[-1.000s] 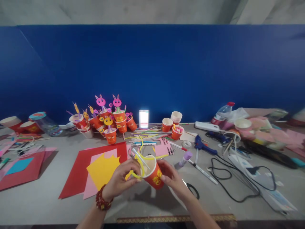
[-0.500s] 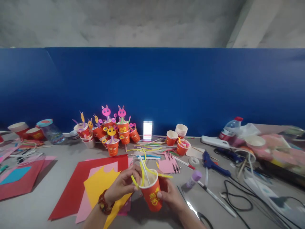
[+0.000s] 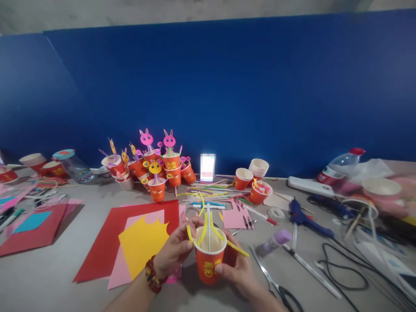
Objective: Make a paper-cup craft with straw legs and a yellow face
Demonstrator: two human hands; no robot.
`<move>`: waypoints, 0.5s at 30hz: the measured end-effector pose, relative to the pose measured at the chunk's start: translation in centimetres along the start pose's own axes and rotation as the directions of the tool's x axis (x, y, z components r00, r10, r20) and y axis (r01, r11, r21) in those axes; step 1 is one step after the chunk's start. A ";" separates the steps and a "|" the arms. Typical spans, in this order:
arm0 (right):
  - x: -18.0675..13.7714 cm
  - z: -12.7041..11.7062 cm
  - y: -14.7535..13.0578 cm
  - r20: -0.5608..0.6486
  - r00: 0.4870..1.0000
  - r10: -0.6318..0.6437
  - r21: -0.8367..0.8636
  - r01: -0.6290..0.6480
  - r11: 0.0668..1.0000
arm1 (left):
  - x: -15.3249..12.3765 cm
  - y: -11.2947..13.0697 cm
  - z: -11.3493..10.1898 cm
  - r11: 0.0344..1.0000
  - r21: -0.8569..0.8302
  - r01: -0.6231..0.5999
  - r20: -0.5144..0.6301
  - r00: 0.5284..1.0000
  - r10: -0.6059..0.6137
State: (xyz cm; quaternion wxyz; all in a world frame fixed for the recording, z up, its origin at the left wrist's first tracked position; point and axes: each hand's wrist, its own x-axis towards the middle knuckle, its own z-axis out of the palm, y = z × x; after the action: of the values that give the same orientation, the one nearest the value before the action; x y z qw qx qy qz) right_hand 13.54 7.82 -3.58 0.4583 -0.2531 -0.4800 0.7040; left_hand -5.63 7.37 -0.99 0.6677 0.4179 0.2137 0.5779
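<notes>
Hands (image 3: 177, 251) grip red cup (image 3: 208, 262) upright.

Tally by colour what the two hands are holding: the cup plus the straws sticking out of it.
red cup: 1
yellow straws: 3
white straw: 1
Total: 5

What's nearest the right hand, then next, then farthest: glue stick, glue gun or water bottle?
1. Glue stick, just right of the right hand holding the cup.
2. Glue gun, farther back and right.
3. Water bottle, far right at the back.
</notes>
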 end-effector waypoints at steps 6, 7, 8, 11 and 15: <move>0.2 0.0 0.7 -0.028 0.996 -0.084 -0.050 0.082 0.995 | -0.3 -0.9 0.8 0.994 -0.098 0.052 -0.125 0.990 -0.064; 0.2 0.1 0.8 -0.048 0.995 -0.092 -0.057 0.089 0.994 | -0.3 -1.0 0.8 0.992 -0.111 0.061 -0.143 0.987 -0.077; 0.2 0.2 0.8 -0.067 0.993 -0.097 -0.060 0.093 0.994 | -0.3 -1.1 0.9 0.989 -0.127 0.074 -0.155 0.983 -0.094; 0.0 0.5 0.8 -0.094 0.988 -0.125 -0.080 0.118 0.990 | -0.4 -1.5 1.1 0.981 -0.165 0.106 -0.181 0.974 -0.136; -0.1 0.6 0.9 -0.133 0.970 -0.205 -0.156 0.184 0.970 | -0.4 -1.8 1.3 0.979 -0.201 0.040 -0.324 0.940 -0.105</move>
State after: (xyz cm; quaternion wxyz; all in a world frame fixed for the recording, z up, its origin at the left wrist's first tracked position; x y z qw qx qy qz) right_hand 12.70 7.34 -4.18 0.5403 -0.2884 -0.5163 0.5986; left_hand -3.68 6.66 -1.82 0.6799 0.2397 0.2822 0.6329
